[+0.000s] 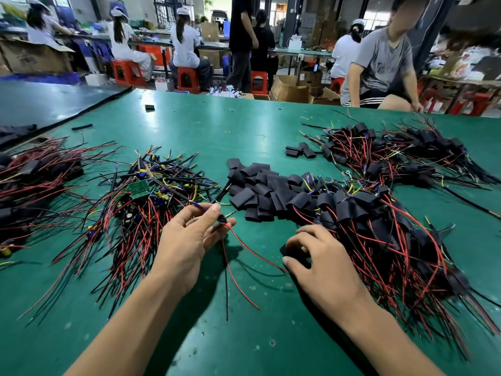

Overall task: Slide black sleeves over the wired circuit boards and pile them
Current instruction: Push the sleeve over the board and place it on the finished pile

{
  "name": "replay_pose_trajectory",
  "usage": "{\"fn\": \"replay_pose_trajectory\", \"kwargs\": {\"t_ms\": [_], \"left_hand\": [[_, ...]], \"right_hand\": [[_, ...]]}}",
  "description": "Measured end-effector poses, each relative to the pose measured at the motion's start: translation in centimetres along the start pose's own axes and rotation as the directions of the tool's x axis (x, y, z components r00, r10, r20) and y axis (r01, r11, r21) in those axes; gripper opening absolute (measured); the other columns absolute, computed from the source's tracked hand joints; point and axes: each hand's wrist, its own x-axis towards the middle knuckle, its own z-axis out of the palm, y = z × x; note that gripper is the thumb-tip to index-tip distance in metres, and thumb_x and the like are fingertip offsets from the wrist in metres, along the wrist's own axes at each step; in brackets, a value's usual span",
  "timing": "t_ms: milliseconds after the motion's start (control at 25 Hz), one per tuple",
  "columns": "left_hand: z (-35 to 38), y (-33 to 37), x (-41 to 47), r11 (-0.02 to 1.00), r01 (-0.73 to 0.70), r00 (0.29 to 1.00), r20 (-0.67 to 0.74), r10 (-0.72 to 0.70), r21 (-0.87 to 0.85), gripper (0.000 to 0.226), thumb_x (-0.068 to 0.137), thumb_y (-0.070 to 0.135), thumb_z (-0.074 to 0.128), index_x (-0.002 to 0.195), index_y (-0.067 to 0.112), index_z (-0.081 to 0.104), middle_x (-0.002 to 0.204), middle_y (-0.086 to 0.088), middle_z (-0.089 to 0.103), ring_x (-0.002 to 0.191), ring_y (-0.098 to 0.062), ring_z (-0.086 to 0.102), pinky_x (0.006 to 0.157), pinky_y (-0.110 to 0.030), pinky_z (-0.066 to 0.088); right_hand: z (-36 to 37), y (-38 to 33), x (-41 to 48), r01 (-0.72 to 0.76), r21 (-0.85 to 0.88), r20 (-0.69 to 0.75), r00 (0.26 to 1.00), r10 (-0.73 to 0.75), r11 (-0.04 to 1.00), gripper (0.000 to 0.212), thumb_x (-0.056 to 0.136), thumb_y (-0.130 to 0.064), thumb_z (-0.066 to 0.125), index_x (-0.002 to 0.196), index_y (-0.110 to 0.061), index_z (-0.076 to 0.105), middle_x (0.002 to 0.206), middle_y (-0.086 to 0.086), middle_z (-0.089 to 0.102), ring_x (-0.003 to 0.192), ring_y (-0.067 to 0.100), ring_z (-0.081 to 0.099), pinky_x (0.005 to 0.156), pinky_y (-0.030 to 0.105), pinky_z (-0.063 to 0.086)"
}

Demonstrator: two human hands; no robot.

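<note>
**Item 1: small wired circuit board with thin red, black and purple leads.** It is sitting between the thumb and fingertips of the left hand, which is pinching it just above the green matted worktable. The board itself is mostly hidden by the fingers. Its long red leads are trailing down and to the right, and one is running almost to the thumb of the other hand.

**Item 2: short black flattened tubular sleeve.** The right hand is curling its fingers and thumb around it, low on the mat. Only a dark edge is showing, so I cannot tell which way its mouth is facing.

**Relation.** The sleeve is lying to the right of the pinched board and a little nearer the person. The two are near each other but apart. The trailing leads are setting the axis, pointing from the board toward the sleeve hand. By my judgement the free lead ends are what the sleeve needs to meet first.

**Pose.** Both forearms are reaching in from the near edge, palms turned inward.

**Stock.**
- The heap of bare boards is lying to the left.
- The loose black sleeves are lying centre.
- The sleeved pile is lying just beside the right hand.
</note>
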Motion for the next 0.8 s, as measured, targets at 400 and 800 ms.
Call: {"fn": "replay_pose_trajectory", "kwargs": {"t_ms": [400,800], "left_hand": [[0.0,0.7,0.3,0.994,-0.058,0.998,-0.013,0.057,-0.088,0.004,0.092,0.005,0.060,0.095,0.004,0.061,0.086,-0.015,0.066,0.070,-0.024,0.074,0.070,-0.029,0.062],[-0.4,1.7,0.6,0.990,-0.017,0.999,-0.047,0.011,-0.139,0.006,0.098,0.007,0.054,0.094,0.008,0.059,0.094,-0.017,0.068,0.074,-0.022,0.075,0.077,-0.029,0.061]], "right_hand": [[-1.4,-0.2,0.1,-0.125,-0.071,-0.003,0.992,0.125,0.990,0.011,0.079,-0.028,0.073,0.089,-0.029,0.066,0.088,-0.011,0.068,0.083,0.008,0.064,0.079,0.029,0.052],[-1.2,-0.7,0.6,-0.060,0.589,-0.083,0.988,0.134,0.806,0.036,0.081,-0.003,0.078,0.092,-0.032,0.058,0.100,-0.012,0.074,0.091,0.009,0.069,0.076,0.014,0.049]]}}
